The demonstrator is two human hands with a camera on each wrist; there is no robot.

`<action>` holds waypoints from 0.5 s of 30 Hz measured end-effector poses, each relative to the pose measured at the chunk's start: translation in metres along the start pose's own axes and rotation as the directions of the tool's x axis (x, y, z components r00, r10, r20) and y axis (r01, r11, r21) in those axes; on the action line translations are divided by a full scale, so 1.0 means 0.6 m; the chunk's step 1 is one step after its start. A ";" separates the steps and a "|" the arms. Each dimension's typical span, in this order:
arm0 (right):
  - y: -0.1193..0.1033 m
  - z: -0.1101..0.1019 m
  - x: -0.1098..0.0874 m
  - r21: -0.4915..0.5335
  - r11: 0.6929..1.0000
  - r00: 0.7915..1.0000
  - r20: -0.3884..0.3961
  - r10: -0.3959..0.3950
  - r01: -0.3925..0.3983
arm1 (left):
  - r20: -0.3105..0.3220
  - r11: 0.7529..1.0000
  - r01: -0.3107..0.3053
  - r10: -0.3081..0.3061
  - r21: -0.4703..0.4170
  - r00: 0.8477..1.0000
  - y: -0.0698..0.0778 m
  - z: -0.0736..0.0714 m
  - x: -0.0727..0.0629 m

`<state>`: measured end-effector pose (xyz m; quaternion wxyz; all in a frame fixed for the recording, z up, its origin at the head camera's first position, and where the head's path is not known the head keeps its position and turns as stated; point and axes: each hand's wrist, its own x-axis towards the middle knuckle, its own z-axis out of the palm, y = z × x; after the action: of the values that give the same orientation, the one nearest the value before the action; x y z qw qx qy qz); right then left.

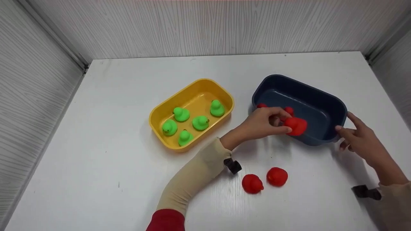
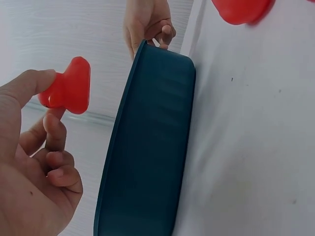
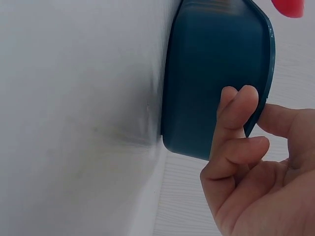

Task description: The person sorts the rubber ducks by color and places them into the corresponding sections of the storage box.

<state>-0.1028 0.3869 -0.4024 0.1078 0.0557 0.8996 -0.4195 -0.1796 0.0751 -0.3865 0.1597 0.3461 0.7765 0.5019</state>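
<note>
Between thumb and fingertip, my left hand [image 1: 265, 123] pinches a red rubber duck [image 1: 298, 126] over the near rim of a dark blue bin [image 1: 316, 93]. In the left wrist view that duck [image 2: 74, 87] is raised beside the bin's wall, the other fingers curled loosely below. My right hand [image 1: 362, 139] grips the bin's right end. In the right wrist view its thumb is at the rim and its fingers lie against the outer wall [image 3: 206, 73]. Inside the bin are red ducks [image 1: 289, 111], partly hidden by my left hand.
Left of the blue bin stands a yellow bin [image 1: 192, 91] with several green rubber ducks [image 1: 201, 123]. Two red ducks [image 1: 252, 183] [image 1: 277, 176] lie on the white table [image 1: 112, 154] below my left wrist. Pale wood-grain panels [image 1: 205, 29] enclose the back and sides.
</note>
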 end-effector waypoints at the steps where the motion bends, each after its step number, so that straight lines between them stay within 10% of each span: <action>1: 0.000 0.001 0.000 -0.002 1.000 1.000 -0.001 0.002 -0.002 | -0.009 1.000 -0.002 0.002 0.006 1.000 0.001 0.001 0.003; 15: -0.001 0.009 0.005 -0.021 1.000 0.999 -0.035 0.021 -0.022 | -0.077 0.991 0.067 -0.059 0.116 0.995 0.020 0.003 0.063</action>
<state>-0.1048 0.3825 -0.4057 0.0972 0.0716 0.9050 -0.4079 -0.2009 0.1055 -0.3730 0.1259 0.3116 0.8208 0.4619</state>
